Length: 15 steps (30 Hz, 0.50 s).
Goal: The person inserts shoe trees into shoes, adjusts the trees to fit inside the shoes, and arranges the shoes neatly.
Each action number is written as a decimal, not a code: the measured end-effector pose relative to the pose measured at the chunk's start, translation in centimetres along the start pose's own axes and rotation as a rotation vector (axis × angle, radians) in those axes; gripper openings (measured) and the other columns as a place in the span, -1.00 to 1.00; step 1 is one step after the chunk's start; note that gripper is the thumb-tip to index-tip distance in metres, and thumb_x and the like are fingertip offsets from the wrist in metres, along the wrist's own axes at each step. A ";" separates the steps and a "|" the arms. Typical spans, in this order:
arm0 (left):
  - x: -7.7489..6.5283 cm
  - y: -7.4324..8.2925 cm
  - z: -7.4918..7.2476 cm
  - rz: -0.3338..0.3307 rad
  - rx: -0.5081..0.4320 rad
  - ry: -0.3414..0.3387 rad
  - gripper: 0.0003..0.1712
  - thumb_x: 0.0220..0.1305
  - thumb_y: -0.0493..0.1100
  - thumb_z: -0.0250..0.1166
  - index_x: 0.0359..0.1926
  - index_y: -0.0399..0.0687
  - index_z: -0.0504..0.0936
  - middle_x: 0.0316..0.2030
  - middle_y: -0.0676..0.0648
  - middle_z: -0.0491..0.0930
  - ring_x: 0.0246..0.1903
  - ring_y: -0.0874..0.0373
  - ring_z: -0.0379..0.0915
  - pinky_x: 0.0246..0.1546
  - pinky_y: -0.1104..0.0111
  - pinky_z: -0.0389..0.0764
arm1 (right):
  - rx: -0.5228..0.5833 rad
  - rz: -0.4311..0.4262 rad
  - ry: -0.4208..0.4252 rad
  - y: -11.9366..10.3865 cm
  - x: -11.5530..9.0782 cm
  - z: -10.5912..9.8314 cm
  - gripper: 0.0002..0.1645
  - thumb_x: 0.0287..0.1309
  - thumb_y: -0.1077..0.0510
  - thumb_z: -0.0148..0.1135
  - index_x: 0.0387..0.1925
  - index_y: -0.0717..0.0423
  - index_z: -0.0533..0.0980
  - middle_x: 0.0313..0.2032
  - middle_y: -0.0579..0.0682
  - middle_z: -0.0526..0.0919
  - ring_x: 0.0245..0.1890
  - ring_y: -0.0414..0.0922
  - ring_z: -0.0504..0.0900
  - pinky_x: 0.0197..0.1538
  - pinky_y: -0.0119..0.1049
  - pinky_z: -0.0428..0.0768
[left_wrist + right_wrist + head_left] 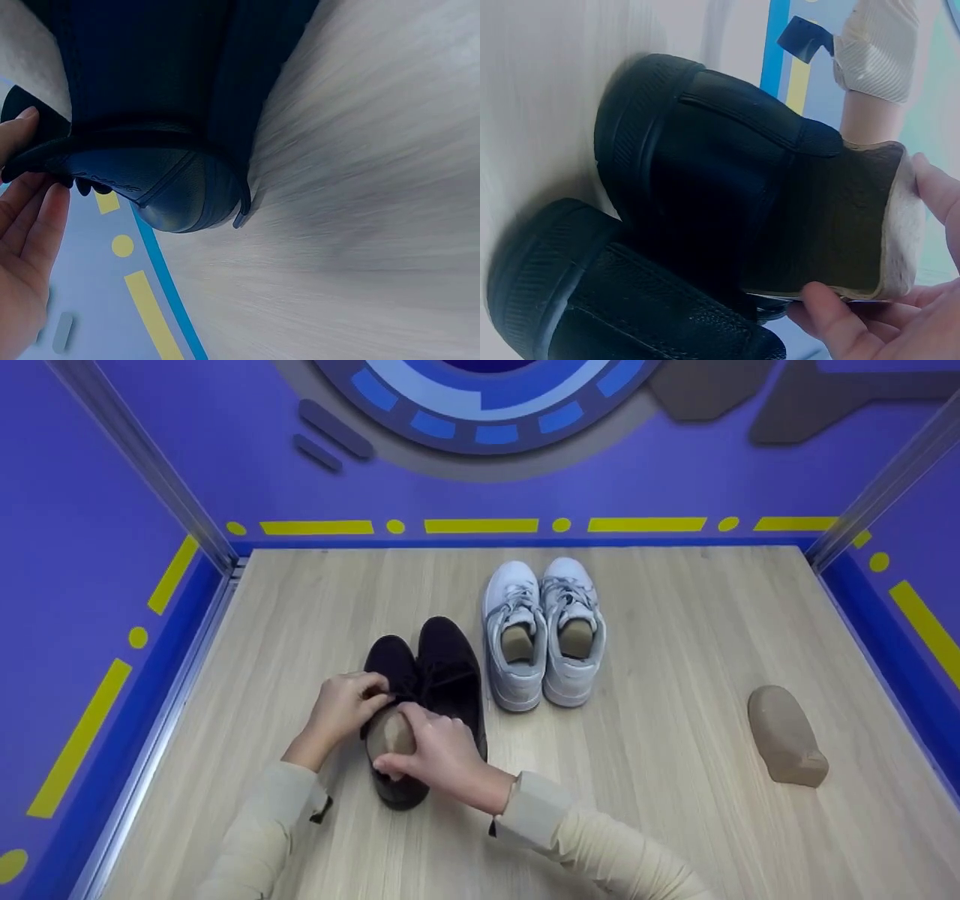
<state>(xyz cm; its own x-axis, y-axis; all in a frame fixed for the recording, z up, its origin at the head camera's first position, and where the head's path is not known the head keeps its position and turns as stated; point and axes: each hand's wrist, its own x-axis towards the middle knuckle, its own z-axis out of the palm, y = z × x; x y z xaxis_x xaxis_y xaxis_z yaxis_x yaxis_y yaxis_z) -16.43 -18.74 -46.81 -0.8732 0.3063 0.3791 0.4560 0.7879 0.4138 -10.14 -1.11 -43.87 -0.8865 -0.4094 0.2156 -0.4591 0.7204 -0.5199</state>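
Note:
A pair of black lace-up shoes stands side by side; the left shoe (391,656) is between my hands and the right shoe (469,697) touches its side. My left hand (341,709) pinches the left shoe's tongue between thumb and fingers, as the left wrist view shows close up. With thumb and fingers, my right hand (450,754) grips a tan moulded-pulp shoe insert (394,733) at the shoe's opening. In the right wrist view the insert (904,232) is hollow, its near end sticking out of the shoe; its far end is hidden inside.
White sneakers (514,604) stand right of the black pair, each with a tan insert (576,639) inside. Another tan insert (784,735) lies loose on the wooden tabletop (675,660) at the right. Blue-purple panels (480,502) wall the back and both sides.

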 end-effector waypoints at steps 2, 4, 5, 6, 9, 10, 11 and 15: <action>0.0 0.0 0.0 -0.006 0.000 -0.002 -0.88 -0.12 -0.20 0.38 -0.57 -0.02 0.57 -0.57 0.04 0.59 -0.56 0.20 0.48 -0.47 0.34 0.46 | -0.011 0.000 0.015 0.0 0.1 0.2 -0.27 -0.28 -0.40 0.21 -0.15 -0.01 0.40 -0.34 -0.10 0.63 -0.44 -0.07 0.61 -0.44 -0.21 0.51; -0.1 0.0 0.0 -0.008 -0.001 -0.002 -0.89 -0.12 -0.20 0.38 -0.57 -0.02 0.57 -0.56 0.04 0.59 -0.55 0.20 0.48 -0.47 0.34 0.46 | -0.030 0.001 0.028 -0.1 0.2 0.4 -0.27 -0.29 -0.42 0.19 -0.16 -0.02 0.41 -0.34 -0.11 0.63 -0.45 -0.07 0.61 -0.46 -0.21 0.51; -0.1 0.0 0.1 -0.009 -0.002 -0.002 -0.89 -0.12 -0.21 0.38 -0.57 -0.02 0.57 -0.56 0.04 0.59 -0.55 0.20 0.48 -0.46 0.34 0.46 | -0.041 0.000 0.037 -0.1 0.3 0.4 -0.27 -0.29 -0.42 0.19 -0.17 -0.02 0.41 -0.34 -0.12 0.64 -0.46 -0.07 0.61 -0.47 -0.21 0.51; -0.1 -0.1 0.1 -0.011 -0.005 -0.001 -0.89 -0.12 -0.22 0.38 -0.57 -0.02 0.57 -0.56 0.05 0.59 -0.55 0.21 0.48 -0.47 0.34 0.45 | -0.056 -0.002 0.045 -0.2 0.4 0.5 -0.26 -0.30 -0.43 0.19 -0.17 -0.02 0.42 -0.34 -0.11 0.64 -0.46 -0.07 0.62 -0.47 -0.21 0.52; -0.2 -0.1 0.1 -0.018 -0.015 -0.009 -0.90 -0.12 -0.24 0.37 -0.55 -0.01 0.58 -0.56 0.04 0.59 -0.55 0.21 0.47 -0.47 0.35 0.45 | -0.082 0.001 0.062 -0.2 0.6 0.9 -0.25 -0.30 -0.45 0.17 -0.16 -0.02 0.42 -0.34 -0.11 0.64 -0.47 -0.06 0.62 -0.50 -0.21 0.51; -0.2 -0.1 0.0 -0.020 -0.017 -0.012 -0.90 -0.12 -0.25 0.36 -0.55 -0.01 0.58 -0.56 0.04 0.59 -0.55 0.21 0.47 -0.47 0.35 0.45 | -0.087 0.004 0.068 -0.2 0.7 1.0 -0.24 -0.31 -0.45 0.17 -0.15 -0.02 0.42 -0.34 -0.10 0.65 -0.47 -0.06 0.62 -0.50 -0.21 0.51; -0.2 -0.1 0.0 -0.022 -0.019 -0.016 -0.90 -0.11 -0.26 0.36 -0.54 0.00 0.59 -0.56 0.04 0.59 -0.55 0.21 0.47 -0.48 0.36 0.45 | -0.088 0.006 0.073 -0.2 0.7 1.1 -0.23 -0.31 -0.45 0.17 -0.15 -0.02 0.42 -0.34 -0.09 0.65 -0.47 -0.05 0.62 -0.50 -0.20 0.51; -0.2 -0.2 0.0 -0.021 -0.022 -0.026 -0.92 -0.11 -0.26 0.34 -0.53 -0.01 0.60 -0.54 0.04 0.60 -0.54 0.20 0.48 -0.47 0.36 0.46 | -0.062 0.014 0.076 0.1 0.9 1.4 -0.21 -0.32 -0.46 0.16 -0.11 -0.03 0.41 -0.29 -0.08 0.64 -0.43 -0.05 0.63 -0.47 -0.18 0.52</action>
<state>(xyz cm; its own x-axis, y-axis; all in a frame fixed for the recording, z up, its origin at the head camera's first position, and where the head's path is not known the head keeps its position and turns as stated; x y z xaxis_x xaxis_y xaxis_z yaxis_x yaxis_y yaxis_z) -16.36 -18.95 -46.91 -0.8867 0.3041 0.3483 0.4410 0.7824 0.4398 -10.87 -2.18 -44.94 -0.8935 -0.3574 0.2718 -0.4474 0.7597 -0.4719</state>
